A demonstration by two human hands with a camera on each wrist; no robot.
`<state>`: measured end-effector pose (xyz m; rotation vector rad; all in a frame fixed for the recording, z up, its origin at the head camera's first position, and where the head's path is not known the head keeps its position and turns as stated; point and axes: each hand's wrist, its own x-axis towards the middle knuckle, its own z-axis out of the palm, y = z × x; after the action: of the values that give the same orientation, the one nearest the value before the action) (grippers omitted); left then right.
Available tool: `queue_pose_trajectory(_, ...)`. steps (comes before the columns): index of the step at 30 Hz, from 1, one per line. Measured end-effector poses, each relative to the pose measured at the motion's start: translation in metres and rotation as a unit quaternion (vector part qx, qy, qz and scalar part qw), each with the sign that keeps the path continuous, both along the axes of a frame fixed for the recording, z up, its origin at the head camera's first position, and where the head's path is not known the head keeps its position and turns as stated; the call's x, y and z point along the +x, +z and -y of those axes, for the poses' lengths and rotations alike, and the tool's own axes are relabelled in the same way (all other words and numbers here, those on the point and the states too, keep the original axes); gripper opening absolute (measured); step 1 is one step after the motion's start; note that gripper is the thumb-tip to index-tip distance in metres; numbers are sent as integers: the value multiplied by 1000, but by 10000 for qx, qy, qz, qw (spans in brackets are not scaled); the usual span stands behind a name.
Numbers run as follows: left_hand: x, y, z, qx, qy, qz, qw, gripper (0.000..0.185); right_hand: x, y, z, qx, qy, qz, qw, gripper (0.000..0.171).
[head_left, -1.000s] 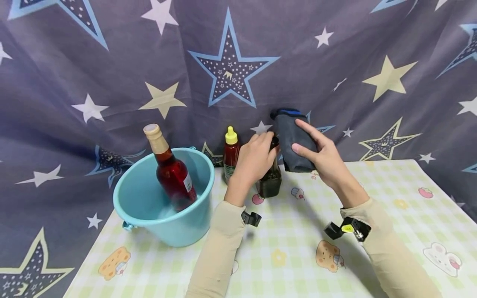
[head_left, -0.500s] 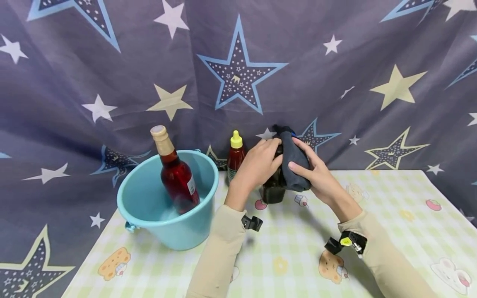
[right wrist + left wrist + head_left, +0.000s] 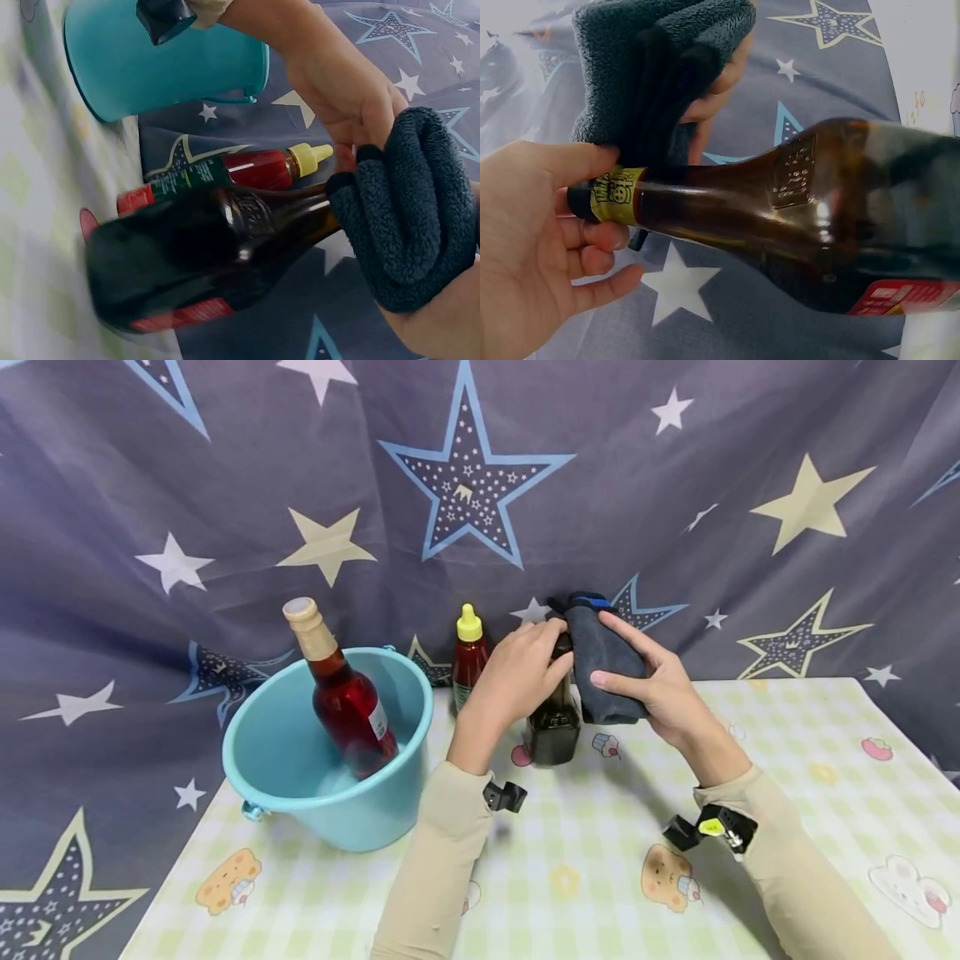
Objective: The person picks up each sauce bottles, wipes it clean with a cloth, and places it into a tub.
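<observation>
A dark brown glass sauce bottle [image 3: 555, 735] stands upright at the back of the table. My left hand [image 3: 517, 668] grips it by the capped top; a yellow band on its neck [image 3: 619, 195] shows between thumb and fingers in the left wrist view. In my right hand [image 3: 667, 693] is a folded dark grey towel [image 3: 603, 664], fluffy in the wrist views, held between thumb and fingers along the bottle's right side. The towel overlaps the bottle's neck in the right wrist view. A red label [image 3: 184, 315] shows low on the bottle.
Left of the bottle stands a red sauce squeeze bottle [image 3: 468, 660] with a yellow cap. Farther left, a light blue bucket [image 3: 360, 827] holds a tall red glass bottle [image 3: 348, 710] leaning inside. A star-patterned curtain [image 3: 637, 510] hangs right behind the checked tablecloth [image 3: 585, 835].
The towel came down against the bottle's side, then rose slightly and turned outward with my right hand. My left hand has kept its grip on the bottle's top. The head view has shifted a little.
</observation>
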<state>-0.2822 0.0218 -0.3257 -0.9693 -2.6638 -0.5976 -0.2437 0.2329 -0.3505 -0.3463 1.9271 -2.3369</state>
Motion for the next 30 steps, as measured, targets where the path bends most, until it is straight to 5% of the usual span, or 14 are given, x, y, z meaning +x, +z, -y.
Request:
queue_pose_trajectory(6,2,3,-1,-194,12,-20,9998,42,0,4,-3,0,-14,-26,10000,77)
queue_pose_trajectory(13,3,3,-1,93,-163,-158,9997,33,0,8,-9,-424,218,85,9988,77)
queue_pose_trajectory(20,2,0,0,104,-331,-345,9988,30,3,12,-16,-742,283,-243,9965,75)
queue_pose_trajectory(26,1,-3,0,-39,23,-1046,9945,35,3,10,-14,-786,376,-435,9952,75)
queue_pose_trajectory(30,2,-2,1,-54,221,-1154,9931,36,3,8,-11,-754,345,-538,9951,75)
